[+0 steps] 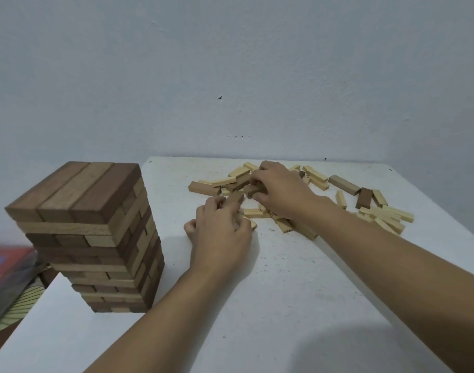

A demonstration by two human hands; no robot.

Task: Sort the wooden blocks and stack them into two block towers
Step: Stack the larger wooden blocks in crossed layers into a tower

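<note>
One tower [87, 232] of large brown and tan blocks stands near the left edge of the white surface [284, 278], its top layer three blocks laid side by side. The loose blocks [311, 179] lie scattered at the far side, well apart from it: many small pale blocks [392, 219] mixed with a few large ones.

The left grip [219, 232] sits at the near rim of the scatter, fingers curled, fingertips pinching a brown block [234, 197]. The right grip [279, 189] reaches into the middle of the heap, thumb and fingers closed round a second brown block [253, 190].

The step in hand looks like picking the large dark pieces out from among the pale ones. Each is best lifted straight up rather than dragged, since pale pieces lie against and under them and would spread further.

Three more large pieces are worth collecting too: the tan block [203, 188] at the heap's left end, the long block [343, 184] and the dark block [364, 198] on the right.

On the tower, a new layer should probably run crosswise to the top three and be set down softly, because the stack is tall and its layers sit slightly uneven. The second tower needs its spot kept well apart.
</note>
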